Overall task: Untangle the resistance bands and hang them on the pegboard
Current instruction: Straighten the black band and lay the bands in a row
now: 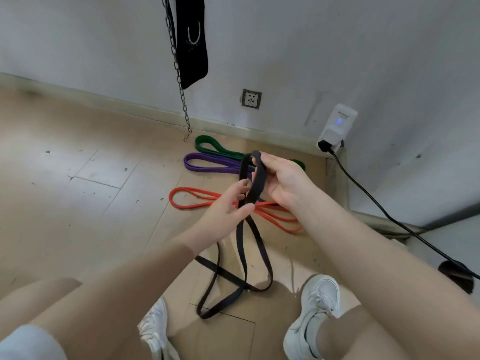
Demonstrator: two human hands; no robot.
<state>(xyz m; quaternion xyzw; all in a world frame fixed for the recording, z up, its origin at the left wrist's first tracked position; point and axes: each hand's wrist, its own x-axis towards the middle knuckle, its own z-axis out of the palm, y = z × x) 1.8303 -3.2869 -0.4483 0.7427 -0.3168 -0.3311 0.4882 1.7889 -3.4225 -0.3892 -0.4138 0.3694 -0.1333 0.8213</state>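
Observation:
A black resistance band (pixel 255 255) is lifted off the floor, its lower loops crossing and trailing between my shoes. My right hand (pixel 283 181) grips its top loop with fingers curled round it. Just below, my left hand (pixel 228 207) pinches the two strands together. On the floor beyond lie a red band (pixel 192 197), a purple band (pixel 207 163) and a green band (pixel 210 146), stretched side by side toward the wall. My hands hide their right parts. No pegboard shows in the head view.
A black strap (pixel 192 42) and a metal chain (pixel 179 81) with a hook hang down the wall. A wall socket (pixel 251 99), a white plugged-in device (pixel 337 127) and its black cable (pixel 389 216) are at right. My white shoes (pixel 314 315) stand on wooden floor.

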